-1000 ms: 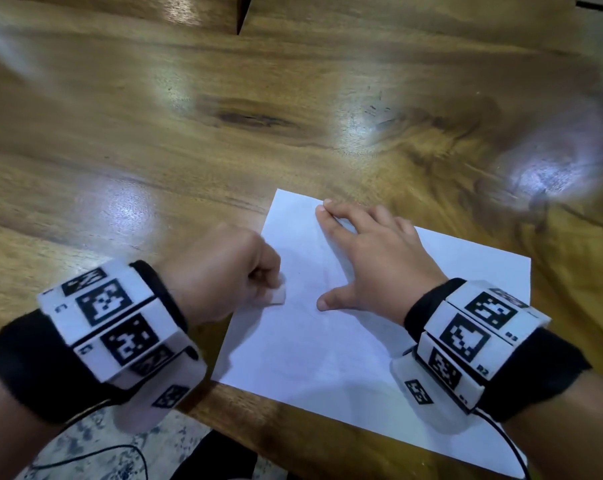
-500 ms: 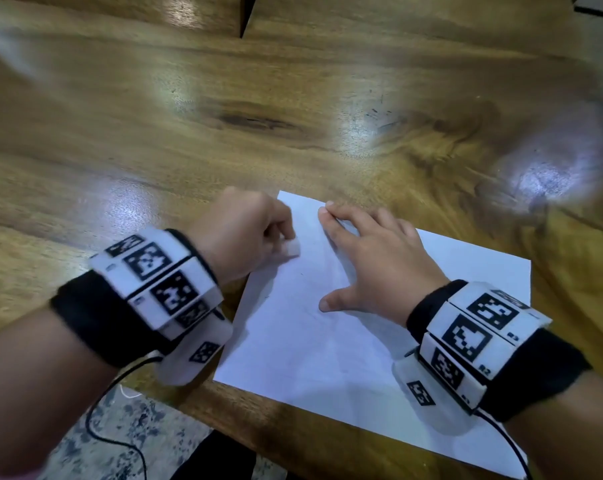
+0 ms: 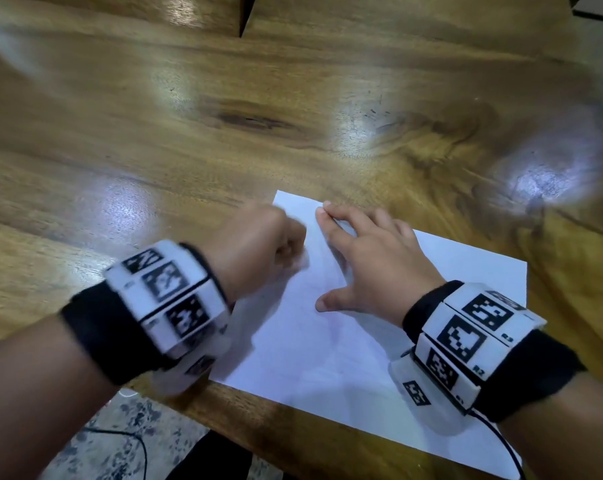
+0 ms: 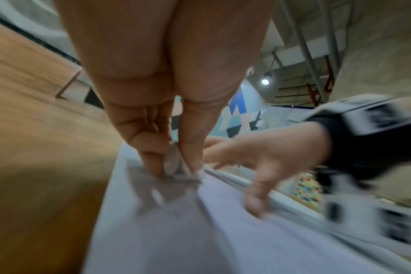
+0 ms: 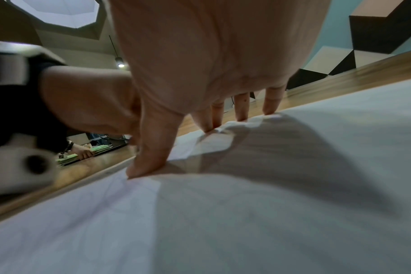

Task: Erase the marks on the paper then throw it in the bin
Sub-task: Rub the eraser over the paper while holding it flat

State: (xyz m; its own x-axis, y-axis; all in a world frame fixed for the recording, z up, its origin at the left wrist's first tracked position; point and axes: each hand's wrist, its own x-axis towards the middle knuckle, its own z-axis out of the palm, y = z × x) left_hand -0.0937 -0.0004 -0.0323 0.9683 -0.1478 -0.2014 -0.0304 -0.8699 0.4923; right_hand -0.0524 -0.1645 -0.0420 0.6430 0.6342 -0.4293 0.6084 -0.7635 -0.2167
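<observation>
**White sheet under the eraser: erasing stage**

White paper (image 3: 327,341) lies flat at the near edge of the wooden table (image 3: 154,133). The left hand (image 3: 255,247), fingers curled, pinches a small pale eraser (image 4: 172,161) against the sheet near its far left corner. The right hand (image 3: 376,265) rests spread and flat on the sheet's far part, fingertips (image 5: 269,109) and thumb pressing it down. Only faint pencil lines show on the sheet near the right thumb, so erasing appears well along but unfinished. Disposal remains undone, and no bin is in view.
</observation>
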